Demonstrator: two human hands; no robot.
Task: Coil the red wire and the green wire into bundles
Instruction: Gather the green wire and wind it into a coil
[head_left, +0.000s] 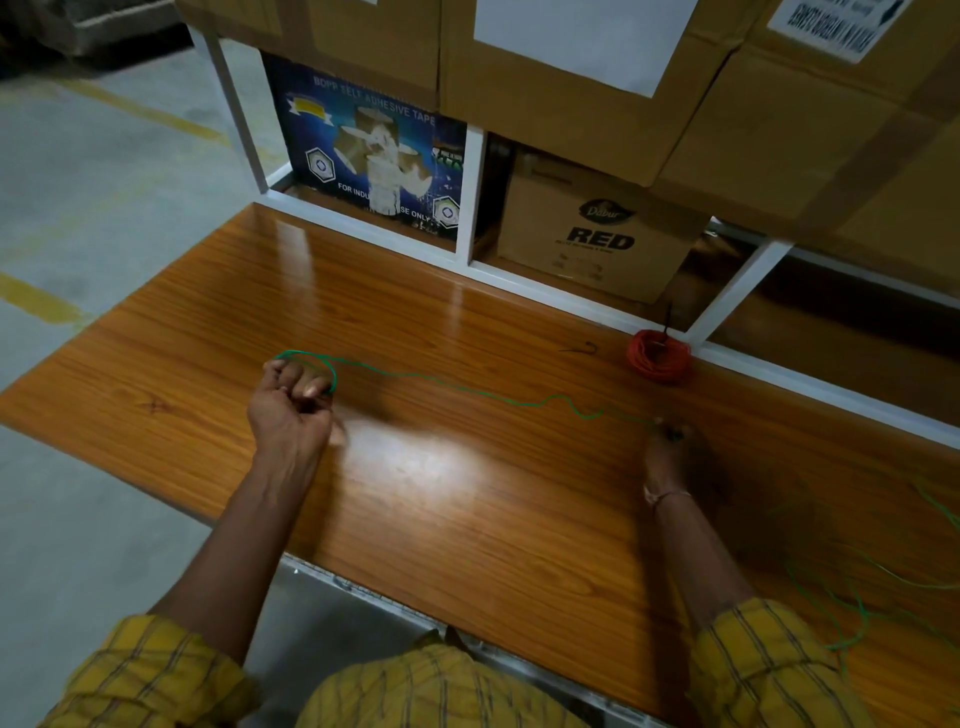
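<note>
The red wire (658, 356) lies coiled in a bundle at the back right of the wooden table (218, 322), against the white shelf frame. The green wire (467, 387) stretches across the table between my hands. My left hand (292, 410) grips one end of it, with a loop of green wire round the curled fingers. My right hand (670, 452) is blurred and pinches the green wire farther right. More loose green wire (852, 618) trails over the table's right side toward the front edge.
A white shelf frame (545, 291) runs along the table's back edge, holding a blue tape box (363, 150) and a brown "RED" carton (597, 228). Large cardboard boxes (571, 67) are stacked above. Grey floor with yellow lines lies to the left. A small dark hook-shaped bit (579, 348) lies near the red bundle.
</note>
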